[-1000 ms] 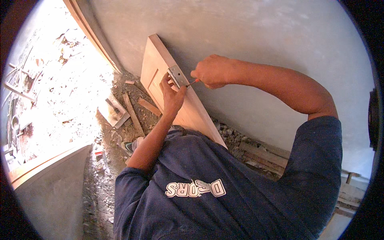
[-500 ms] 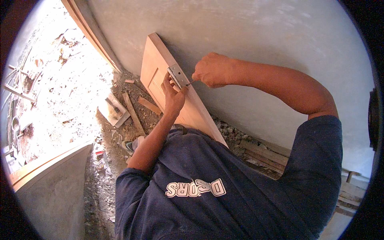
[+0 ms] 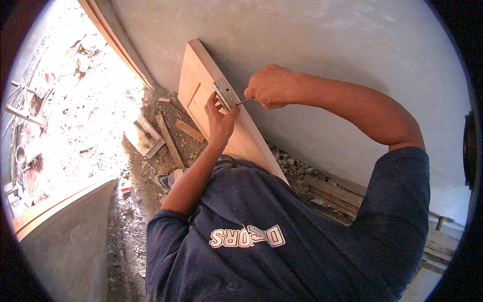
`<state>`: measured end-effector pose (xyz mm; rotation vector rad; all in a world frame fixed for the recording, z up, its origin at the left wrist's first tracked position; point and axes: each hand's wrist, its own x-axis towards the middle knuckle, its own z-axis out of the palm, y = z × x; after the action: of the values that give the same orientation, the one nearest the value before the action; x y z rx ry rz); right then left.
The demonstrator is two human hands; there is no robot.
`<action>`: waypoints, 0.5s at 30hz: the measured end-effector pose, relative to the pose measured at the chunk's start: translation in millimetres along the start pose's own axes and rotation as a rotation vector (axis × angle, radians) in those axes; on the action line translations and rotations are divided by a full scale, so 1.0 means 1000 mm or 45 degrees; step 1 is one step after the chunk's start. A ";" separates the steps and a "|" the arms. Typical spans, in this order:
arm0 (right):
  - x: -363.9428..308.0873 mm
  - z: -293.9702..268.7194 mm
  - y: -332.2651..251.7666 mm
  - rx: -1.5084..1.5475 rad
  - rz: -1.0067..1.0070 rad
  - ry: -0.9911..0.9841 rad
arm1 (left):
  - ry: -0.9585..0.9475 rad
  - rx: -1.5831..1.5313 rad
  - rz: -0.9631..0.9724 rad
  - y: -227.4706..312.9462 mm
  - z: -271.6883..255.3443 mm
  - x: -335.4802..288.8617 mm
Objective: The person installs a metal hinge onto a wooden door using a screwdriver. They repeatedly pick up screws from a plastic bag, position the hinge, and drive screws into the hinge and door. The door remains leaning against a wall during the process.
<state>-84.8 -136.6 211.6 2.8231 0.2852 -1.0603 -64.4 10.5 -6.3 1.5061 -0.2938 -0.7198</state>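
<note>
A grey plastered wall fills the top of the view. A pale wooden door stands on its long edge, leaning against that wall. Rubble ground lies left of the door, with wood offcuts scattered near the door's lower side. More planks lie at the wall's foot, right of the door. On the door's upper edge sits a silver metal hinge, flat, with screw holes. The left hand lies on the door just below the hinge, fingers narrow and pressing its edge. The right hand, just right of the hinge, is clenched around a thin tool whose tip meets the hinge.
</note>
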 end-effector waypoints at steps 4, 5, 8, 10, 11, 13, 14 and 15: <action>0.000 0.000 -0.006 -0.203 -0.078 0.062 | 0.184 0.303 0.227 -0.009 -0.001 -0.014; -0.002 0.006 -0.006 -0.268 -0.125 0.104 | 0.192 0.370 0.419 -0.001 0.001 -0.020; 0.000 0.005 -0.006 -0.265 -0.089 0.053 | 0.139 0.448 0.911 0.025 0.013 -0.033; 0.006 -0.001 -0.008 -0.237 -0.065 0.009 | 0.049 0.228 0.741 0.044 0.033 -0.030; 0.008 -0.003 -0.008 -0.245 -0.080 0.012 | 0.018 0.110 0.661 0.049 0.043 -0.028; 0.008 -0.006 -0.007 -0.168 -0.021 0.011 | 0.002 -0.178 0.539 0.054 0.064 -0.017; 0.010 -0.006 -0.006 -0.090 0.038 0.009 | 0.005 -0.319 0.476 0.054 0.069 -0.013; 0.010 -0.007 -0.005 -0.016 0.097 0.006 | 0.025 -0.199 0.474 0.053 0.071 -0.010</action>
<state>-73.9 -129.3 210.5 2.8012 0.1821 -1.0333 -101.3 -44.4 52.7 1.2630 -0.4773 -0.4204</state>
